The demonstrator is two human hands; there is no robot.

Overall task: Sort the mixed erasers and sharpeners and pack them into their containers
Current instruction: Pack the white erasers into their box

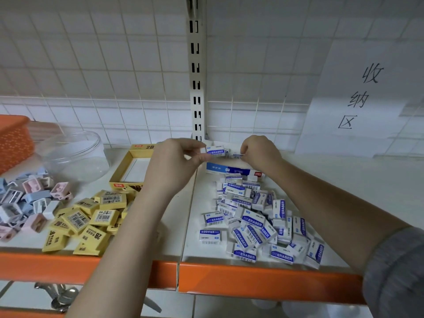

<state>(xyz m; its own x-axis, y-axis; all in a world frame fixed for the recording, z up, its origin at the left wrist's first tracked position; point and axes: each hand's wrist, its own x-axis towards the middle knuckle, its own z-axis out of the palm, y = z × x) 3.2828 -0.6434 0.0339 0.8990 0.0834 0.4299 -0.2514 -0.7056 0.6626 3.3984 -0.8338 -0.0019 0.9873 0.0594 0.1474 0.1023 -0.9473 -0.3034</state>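
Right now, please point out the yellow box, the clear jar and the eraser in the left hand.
yellow box (134,154): head view, far rim.
clear jar (75,154): head view, front wall.
eraser (215,150): head view, blue label.

The shelf (202,187) is white with an orange front edge. Left of its centre seam lie yellow erasers (89,222) with black print and barcodes, and further left a heap of sharpeners (25,200) in pastel pink, blue and white. Behind them stand a yellow box (128,171), a clear jar (75,154) and an orange perforated basket (13,143). Right of the seam, white erasers (259,223) wear blue bands with white lettering; the box (231,169) behind them is white and blue with a red logo. The wall tiles (91,65) are white, and the paper sign (358,97) is white with black characters.
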